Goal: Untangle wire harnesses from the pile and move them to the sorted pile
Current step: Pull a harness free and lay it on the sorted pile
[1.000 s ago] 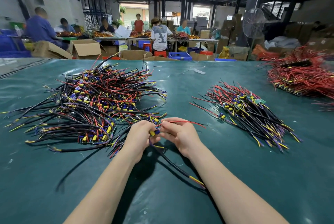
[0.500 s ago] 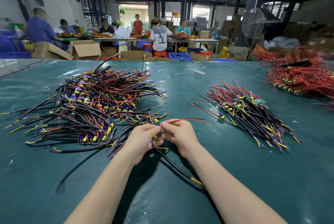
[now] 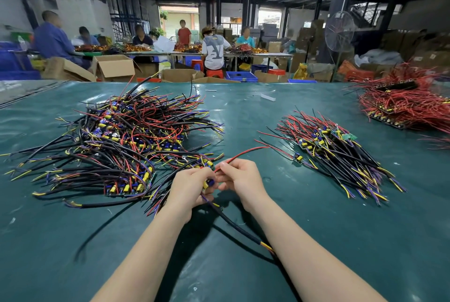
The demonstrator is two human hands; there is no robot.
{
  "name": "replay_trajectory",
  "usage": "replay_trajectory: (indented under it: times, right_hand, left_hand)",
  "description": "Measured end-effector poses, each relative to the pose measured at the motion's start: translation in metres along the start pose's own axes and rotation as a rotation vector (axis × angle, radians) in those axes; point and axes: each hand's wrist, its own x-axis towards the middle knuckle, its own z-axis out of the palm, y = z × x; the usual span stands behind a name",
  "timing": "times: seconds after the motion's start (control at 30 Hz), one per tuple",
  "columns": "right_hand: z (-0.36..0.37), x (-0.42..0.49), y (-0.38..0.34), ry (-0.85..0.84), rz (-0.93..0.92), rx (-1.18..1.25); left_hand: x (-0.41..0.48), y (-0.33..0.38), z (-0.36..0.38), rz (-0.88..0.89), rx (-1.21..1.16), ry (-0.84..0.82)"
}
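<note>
progress: early-ish, tangled pile (image 3: 126, 146) way bigger than sorted pile (image 3: 341, 153) | left hand (image 3: 187, 187) fingers curled round one harness (image 3: 233, 225) at the tangle's near edge | right hand (image 3: 239, 180) pinches its red wire (image 3: 243, 153) | not moved over yet

One bench (image 3: 243, 116) holds three wire piles: tangled pile (image 3: 126, 146), sorted pile (image 3: 338, 155), red pile (image 3: 409, 109). One left hand (image 3: 187, 191), one right hand (image 3: 241, 180), one harness (image 3: 233, 225), six people (image 3: 214, 51).

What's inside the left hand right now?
The left hand grips a wire harness: yellow and blue parts show between the fingers, and its black cable trails toward the wearer. The right hand pinches its red wire. Fingers cover the rest.
</note>
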Motion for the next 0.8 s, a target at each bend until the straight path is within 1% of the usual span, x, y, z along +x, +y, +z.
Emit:
replay_trajectory:
  times: [0.1, 0.27, 0.37, 0.47, 0.57, 0.63, 0.7, 0.8]
  right_hand:
    - [-0.002, -0.001, -0.001, -0.044, -0.017, -0.038]
    - [-0.007, -0.001, -0.001, -0.092, -0.018, -0.051]
    - [-0.006, -0.001, 0.000, -0.115, -0.008, -0.025]
    - [-0.006, 0.000, -0.001, -0.068, -0.043, 0.012]
    - [-0.012, 0.001, -0.002, 0.055, -0.126, 0.044]
    - [-0.016, 0.002, -0.003, 0.101, -0.147, 0.081]
    - [-0.018, 0.003, -0.002, 0.095, -0.131, 0.102]
    - [-0.019, 0.004, -0.003, 0.026, -0.086, 0.122]
  left_hand:
    - [0.000, 0.001, -0.002, 0.011, 0.034, -0.040]
    - [-0.002, 0.004, -0.004, 0.009, 0.121, -0.182]
    - [-0.001, 0.005, -0.005, 0.037, 0.122, -0.174]
    - [0.000, 0.006, -0.008, 0.021, 0.049, -0.164]
    - [0.000, 0.004, -0.005, 0.066, 0.128, -0.223]
    - [-0.001, 0.002, -0.003, 0.096, 0.183, -0.246]
    - [-0.002, 0.004, -0.003, 0.113, 0.212, -0.262]
    - [-0.003, 0.007, -0.007, 0.086, 0.171, -0.299]
